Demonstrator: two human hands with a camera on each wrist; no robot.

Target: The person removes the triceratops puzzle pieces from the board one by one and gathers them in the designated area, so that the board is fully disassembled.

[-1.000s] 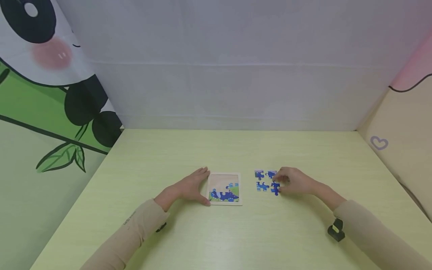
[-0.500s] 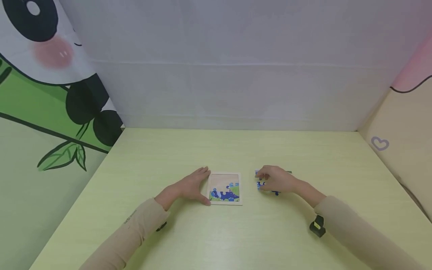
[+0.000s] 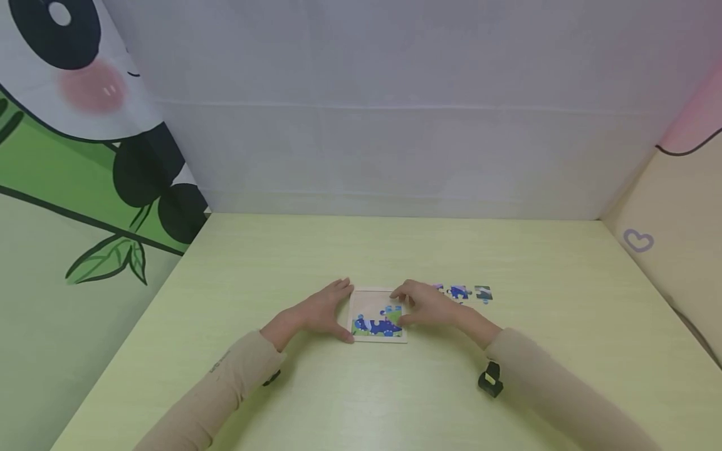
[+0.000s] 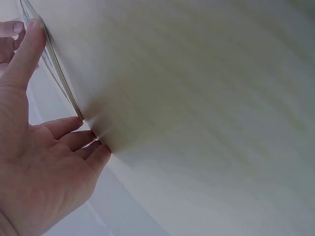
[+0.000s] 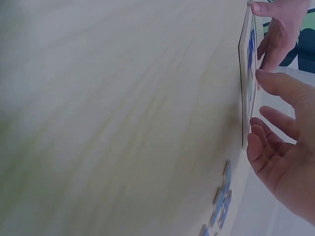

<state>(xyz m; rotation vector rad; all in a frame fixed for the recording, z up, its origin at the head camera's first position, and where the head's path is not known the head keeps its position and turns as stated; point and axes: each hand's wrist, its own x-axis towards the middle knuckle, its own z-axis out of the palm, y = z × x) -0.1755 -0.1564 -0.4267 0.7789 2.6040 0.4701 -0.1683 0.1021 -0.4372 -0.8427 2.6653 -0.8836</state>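
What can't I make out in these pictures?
Some loose jigsaw pieces: head view, partly covered by the right hand.
The picture inside the puzzle tray: left wrist view, seen nearly edge-on.
Marks on the left sleeve: head view, too small to read.
The right sleeve's upper part: head view, cut off by the bottom edge.

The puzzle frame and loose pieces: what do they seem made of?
Puzzle frame: probably pale wood, matte, judging by its light, plain rim.
Loose pieces: likely thin wood or stiff card with a printed face; the right wrist view shows brownish edges. Their gloss is unclear.
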